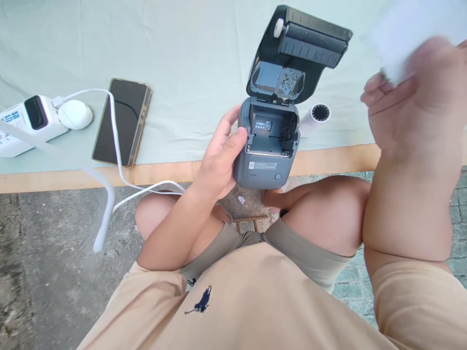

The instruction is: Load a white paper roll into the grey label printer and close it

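Pale-green cloth (pixel 193 48); left hand (pixel 221 163) holding open grey printer (pixel 270 146) (front sticker (pixel 265 166) illegible).

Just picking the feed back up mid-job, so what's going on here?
A seated person is at a cloth-covered table. Their left hand grips a grey device, held over the table's near edge, its dark lid standing open. Their right hand, raised off to the right, holds a white item, too blurred to identify. A white cylinder is just behind the device; a phone and a white power strip lie to the left.
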`<state>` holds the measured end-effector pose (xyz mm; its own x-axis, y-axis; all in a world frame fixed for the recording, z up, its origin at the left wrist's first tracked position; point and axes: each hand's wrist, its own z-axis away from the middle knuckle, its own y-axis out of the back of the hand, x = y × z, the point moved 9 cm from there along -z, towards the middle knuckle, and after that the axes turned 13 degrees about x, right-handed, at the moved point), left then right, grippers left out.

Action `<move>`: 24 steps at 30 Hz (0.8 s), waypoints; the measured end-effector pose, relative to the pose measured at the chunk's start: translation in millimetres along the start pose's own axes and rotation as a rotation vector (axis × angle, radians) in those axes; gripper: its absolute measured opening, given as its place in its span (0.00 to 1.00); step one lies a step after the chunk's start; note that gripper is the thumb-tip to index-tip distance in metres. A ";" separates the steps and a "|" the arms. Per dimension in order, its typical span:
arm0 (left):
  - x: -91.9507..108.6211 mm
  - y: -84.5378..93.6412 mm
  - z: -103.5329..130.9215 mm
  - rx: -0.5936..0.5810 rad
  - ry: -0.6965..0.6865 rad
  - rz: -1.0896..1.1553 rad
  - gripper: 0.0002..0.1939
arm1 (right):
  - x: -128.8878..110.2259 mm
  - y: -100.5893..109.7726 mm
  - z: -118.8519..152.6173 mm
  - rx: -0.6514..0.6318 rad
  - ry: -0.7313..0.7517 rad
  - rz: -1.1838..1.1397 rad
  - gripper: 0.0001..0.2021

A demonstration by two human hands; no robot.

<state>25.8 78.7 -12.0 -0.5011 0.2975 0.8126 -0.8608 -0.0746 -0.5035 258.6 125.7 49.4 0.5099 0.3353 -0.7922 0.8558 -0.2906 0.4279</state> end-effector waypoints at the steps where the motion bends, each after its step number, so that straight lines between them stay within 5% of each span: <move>1: 0.2 0.3 0.2 0.003 -0.001 -0.002 0.17 | 10.3 5.5 -1.4 0.059 -0.019 0.013 0.23; 5: -0.3 -0.3 1.5 0.014 -0.005 -0.001 0.17 | 25.8 14.6 1.7 0.199 -0.063 0.117 0.15; 9: -0.5 1.1 1.3 0.058 -0.019 0.035 0.15 | 22.9 14.7 5.5 0.134 -0.065 0.437 0.19; 12: -0.8 0.6 0.8 0.038 -0.009 0.037 0.14 | 1.9 19.5 11.0 0.150 0.007 0.514 0.28; 15: -0.7 -0.9 0.8 0.008 0.005 0.018 0.13 | -39.1 22.0 23.2 0.280 0.207 0.406 0.21; 20: 0.8 -3.8 1.0 0.022 -0.010 0.024 0.14 | -36.4 -46.2 38.9 -0.160 0.209 0.539 0.24; 24: 0.3 -2.5 0.3 0.025 -0.013 0.012 0.13 | -23.4 -63.2 35.7 -0.183 0.157 0.597 0.21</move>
<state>27.8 78.7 -10.4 -0.5120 0.2844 0.8105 -0.8568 -0.1013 -0.5057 189.5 104.2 25.4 0.8979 0.2942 -0.3274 0.4146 -0.3152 0.8537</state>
